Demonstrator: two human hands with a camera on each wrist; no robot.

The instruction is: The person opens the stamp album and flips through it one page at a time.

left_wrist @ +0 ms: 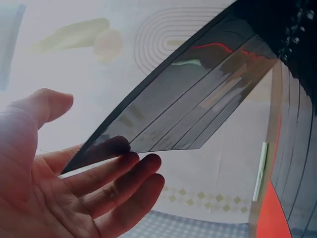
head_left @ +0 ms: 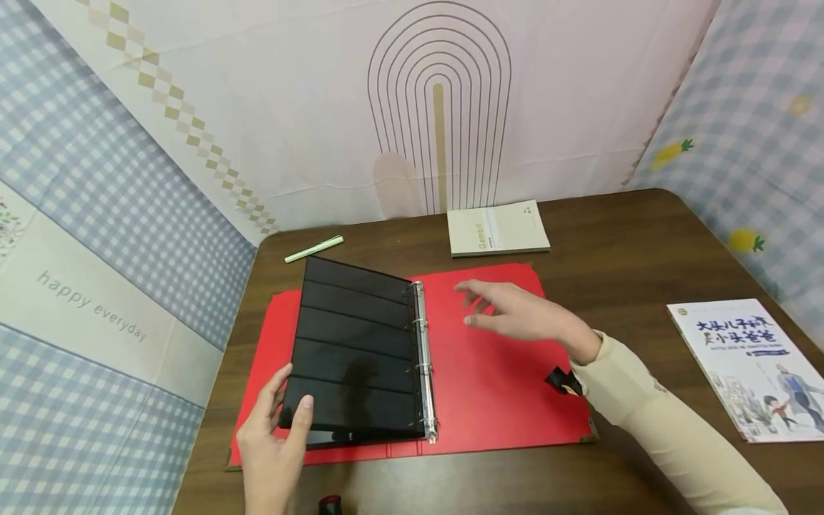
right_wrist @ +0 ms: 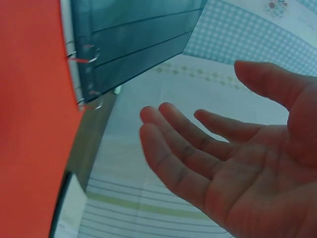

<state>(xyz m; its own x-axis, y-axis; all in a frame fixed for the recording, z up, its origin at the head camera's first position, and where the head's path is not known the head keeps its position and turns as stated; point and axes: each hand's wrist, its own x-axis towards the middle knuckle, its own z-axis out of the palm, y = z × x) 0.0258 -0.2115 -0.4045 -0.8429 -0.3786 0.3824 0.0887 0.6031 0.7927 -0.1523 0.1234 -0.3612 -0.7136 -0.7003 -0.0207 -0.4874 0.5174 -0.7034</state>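
A red ring binder [head_left: 496,400] lies spread out on the table, its metal rings [head_left: 422,357] running down the middle. Black pocket pages [head_left: 360,329] hang on the rings over the left side, the top one tilted up. At that page's lower left corner is my left hand [head_left: 273,440]. Its fingers [left_wrist: 124,171] lie extended against the corner, the index seen through the dark film, while the thumb stands off from the sheet. Over the bare right cover hovers my right hand [head_left: 515,311], fingers loosely bent and holding nothing.
Behind the binder lie a pale green pen [head_left: 314,249] and a cream notebook [head_left: 498,229]. A white illustrated book [head_left: 753,368] is at the right on the brown wooden table [head_left: 618,279]. Patterned cloth [head_left: 290,107] hangs around the back and sides.
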